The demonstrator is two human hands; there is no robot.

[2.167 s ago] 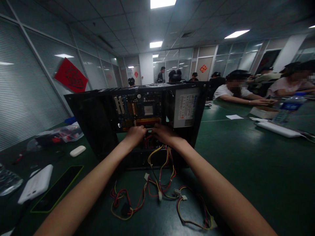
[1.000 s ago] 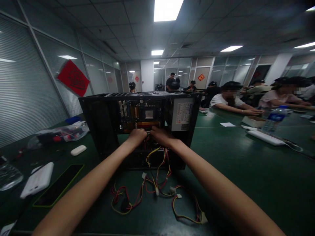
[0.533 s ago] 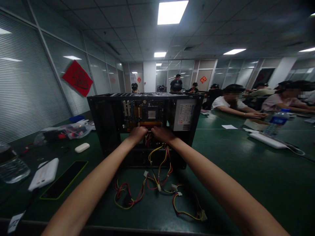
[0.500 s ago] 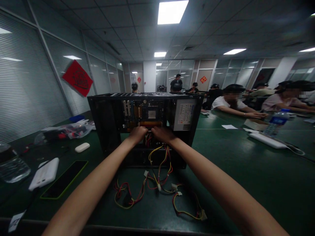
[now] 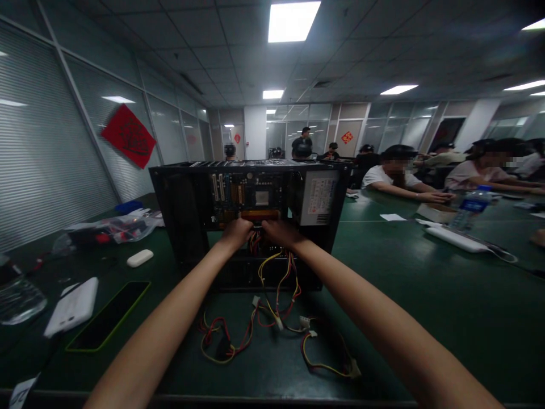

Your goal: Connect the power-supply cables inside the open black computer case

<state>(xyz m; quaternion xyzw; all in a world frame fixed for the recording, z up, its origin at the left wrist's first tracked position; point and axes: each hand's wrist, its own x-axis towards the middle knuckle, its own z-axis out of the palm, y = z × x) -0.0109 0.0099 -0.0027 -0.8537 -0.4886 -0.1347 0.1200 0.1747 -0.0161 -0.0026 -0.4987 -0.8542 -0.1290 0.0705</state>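
An open black computer case (image 5: 179, 210) stands on the green table (image 5: 426, 307), its motherboard (image 5: 242, 196) and grey power supply (image 5: 317, 196) facing me. My left hand (image 5: 236, 232) and my right hand (image 5: 276, 232) reach inside side by side, just below the motherboard's orange slots. Both have their fingers curled inward, closed on something I cannot make out among the wires. Red, yellow and black power cables (image 5: 276, 318) spill from the case onto the table between my forearms.
At the left lie a white power bank (image 5: 71, 307), a black phone in a green case (image 5: 108, 315), a small white oval case (image 5: 139, 258) and a plastic bag of parts (image 5: 110, 227). A water bottle (image 5: 470, 207) and a white power strip (image 5: 453, 238) sit at the right near several seated people.
Both hands stay in the same spot inside the case. Only my head has shifted slightly, so the view moved a little.
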